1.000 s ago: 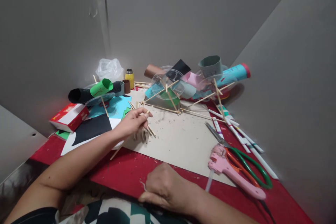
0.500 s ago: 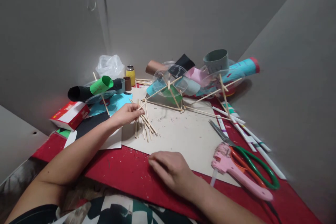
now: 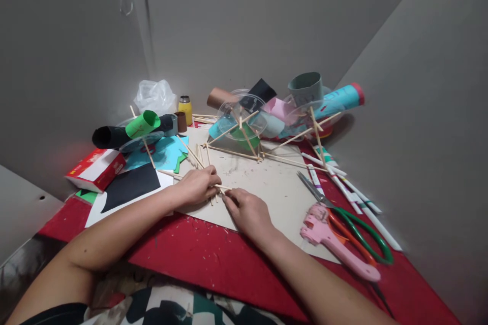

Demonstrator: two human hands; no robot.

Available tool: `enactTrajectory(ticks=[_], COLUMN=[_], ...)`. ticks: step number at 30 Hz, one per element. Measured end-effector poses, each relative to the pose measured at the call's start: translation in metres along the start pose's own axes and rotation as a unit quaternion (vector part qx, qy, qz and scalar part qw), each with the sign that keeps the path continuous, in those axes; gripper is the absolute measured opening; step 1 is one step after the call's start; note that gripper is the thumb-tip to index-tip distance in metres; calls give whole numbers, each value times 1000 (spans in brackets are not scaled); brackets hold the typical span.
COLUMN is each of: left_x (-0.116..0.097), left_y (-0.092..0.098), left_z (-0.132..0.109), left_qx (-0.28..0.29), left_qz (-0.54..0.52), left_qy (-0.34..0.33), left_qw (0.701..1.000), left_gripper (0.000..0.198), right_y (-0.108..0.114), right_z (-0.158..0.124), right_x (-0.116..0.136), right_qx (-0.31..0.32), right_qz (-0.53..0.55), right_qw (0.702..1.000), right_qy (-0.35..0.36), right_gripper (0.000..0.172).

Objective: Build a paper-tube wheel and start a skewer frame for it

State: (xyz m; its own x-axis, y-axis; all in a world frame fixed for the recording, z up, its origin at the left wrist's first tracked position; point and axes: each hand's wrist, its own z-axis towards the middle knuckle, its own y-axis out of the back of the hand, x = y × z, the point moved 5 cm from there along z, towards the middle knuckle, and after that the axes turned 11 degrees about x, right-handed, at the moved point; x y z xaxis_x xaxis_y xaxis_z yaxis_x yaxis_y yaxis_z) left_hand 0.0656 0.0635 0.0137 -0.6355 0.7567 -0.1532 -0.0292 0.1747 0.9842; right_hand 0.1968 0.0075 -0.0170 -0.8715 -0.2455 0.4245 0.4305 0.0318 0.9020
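Observation:
My left hand (image 3: pixel 199 185) is closed over thin wooden sticks above the grey board (image 3: pixel 282 188). Between my two hands shows a short length of wooden stick (image 3: pixel 224 187). Its right end meets the pinched fingertips of my right hand (image 3: pixel 249 212). More loose sticks (image 3: pixel 190 153) lie fanned out under and behind my left hand, partly hidden by it. Just beyond stands a frame of joined sticks (image 3: pixel 234 152), with a clear round plastic lid (image 3: pixel 263 121) and coloured paper tubes about it.
On the right lie scissors (image 3: pixel 354 228), a pink glue gun (image 3: pixel 335 246) and several white markers (image 3: pixel 385 226). To the left are a red and white box (image 3: pixel 96 170), black paper (image 3: pixel 131 188) and a green paper tube (image 3: pixel 143 125). A yellow jar (image 3: pixel 185 110) stands at the back.
My left hand has moved down and right with a stick. My right hand has risen from the red table edge to meet it, its fingers now pinching the stick's end. The view has shifted slightly.

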Motion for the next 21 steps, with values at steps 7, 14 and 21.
enactTrajectory(ticks=[7,14,21], left_x=[-9,-26,-40], left_y=[6,10,9], left_z=[-6,-12,-23], left_qx=[-64,-158,-213], left_qz=[28,113,159], left_qy=[-54,-138,-206], left_qw=[996,971,942], left_gripper=[19,24,21], right_y=[11,24,29], right_z=[-9,-21,-29], right_x=[0,4,10], right_qx=[-73,-46,48], right_qz=[53,47,23], right_qw=[995,996,993], right_qy=[43,65,106], right_gripper=[22,25,25])
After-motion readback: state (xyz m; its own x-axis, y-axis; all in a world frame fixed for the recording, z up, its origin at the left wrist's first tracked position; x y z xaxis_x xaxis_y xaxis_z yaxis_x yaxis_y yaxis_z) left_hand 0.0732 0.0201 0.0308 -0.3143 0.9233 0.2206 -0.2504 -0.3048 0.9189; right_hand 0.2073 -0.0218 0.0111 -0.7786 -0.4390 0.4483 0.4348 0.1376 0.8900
